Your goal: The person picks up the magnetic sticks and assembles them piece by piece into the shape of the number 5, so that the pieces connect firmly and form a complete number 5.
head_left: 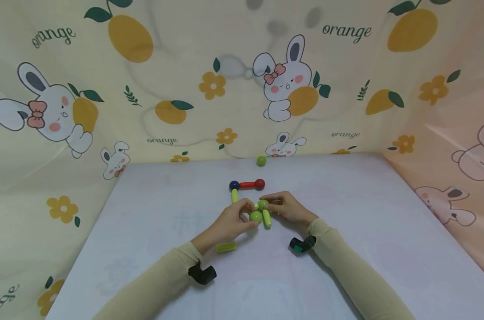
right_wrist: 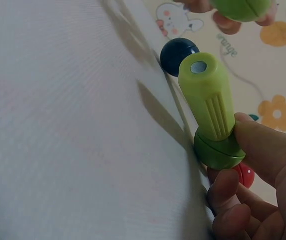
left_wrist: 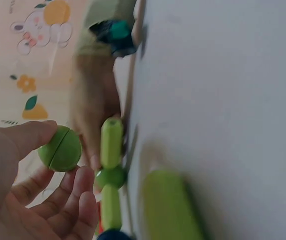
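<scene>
In the head view my left hand [head_left: 229, 221] pinches a green ball [head_left: 255, 217] between thumb and fingers. The ball [left_wrist: 60, 149] shows a seam in the left wrist view. My right hand [head_left: 287, 208] holds a second green ball [head_left: 263, 204], thumb on one side and fingers on the other. From this ball a yellow-green magnetic rod [right_wrist: 207, 97] sticks out, its free end showing a grey metal disc. Another yellow-green rod [left_wrist: 111, 206] lies between this ball and a blue ball [left_wrist: 114, 235]; my left hand hides part of that stretch in the head view.
Behind the hands a red rod [head_left: 247, 185] joins the blue ball to a red ball [head_left: 259, 183]. A loose yellow-green rod [head_left: 226, 247] lies on the white table [head_left: 154, 266] near my left wrist. Another green ball [head_left: 261, 161] sits by the patterned backdrop [head_left: 234, 111].
</scene>
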